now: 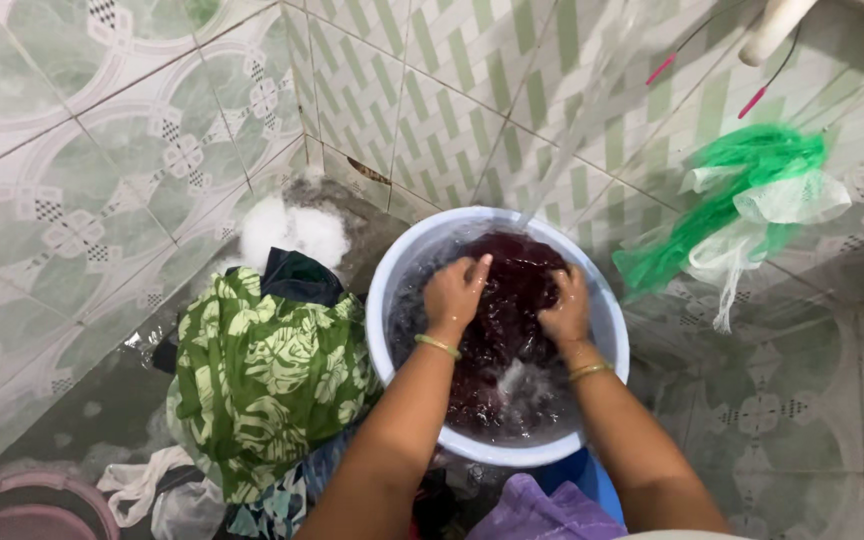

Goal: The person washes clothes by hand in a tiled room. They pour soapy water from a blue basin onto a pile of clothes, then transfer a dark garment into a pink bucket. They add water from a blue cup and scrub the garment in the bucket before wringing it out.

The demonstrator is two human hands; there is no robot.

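We find the dark red cloth (pixel 512 300) lying in the water of a pale blue basin (pixel 392 290), which stands on the tiled floor (pixel 802 430) close to the wall corner. Both hands are sunk into it: the left hand (pixel 455 293) is bunched on the cloth's near-left part, one finger raised, and the right hand (pixel 565 308) is closed on a fold just beside it. We judge the close spacing lets the fabric be rubbed against itself. A thin stream of water (pixel 577 120) runs down into the basin's far rim. A green patterned garment (pixel 262 380) is heaped against the basin's left side, within reach. White suds (pixel 292 232) sit behind it. A green and white bag (pixel 742 200) hangs on the wall to the right, clear of the wet.
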